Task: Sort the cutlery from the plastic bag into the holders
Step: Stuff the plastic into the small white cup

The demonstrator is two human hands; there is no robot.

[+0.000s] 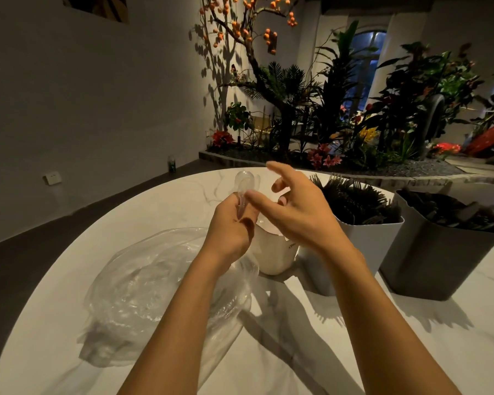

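Note:
My left hand (pixel 231 223) grips the handles of a few clear plastic spoons (pixel 244 185), their bowls pointing up above a white round holder (pixel 274 252). My right hand (pixel 294 206) hovers just right of the spoons with fingers spread and relaxed, holding nothing. A crumpled clear plastic bag (pixel 143 292) lies on the white marble table (pixel 297 352), under my left forearm. Right of the white holder stands a light grey holder (pixel 374 240) full of black forks (pixel 354 198). Further right a dark grey holder (pixel 428 260) holds black cutlery (pixel 451 212).
The round table's far edge curves just behind the holders. Beyond it sits a planter bed with plants and flowers (pixel 354 124). Dark floor lies to the left of the table.

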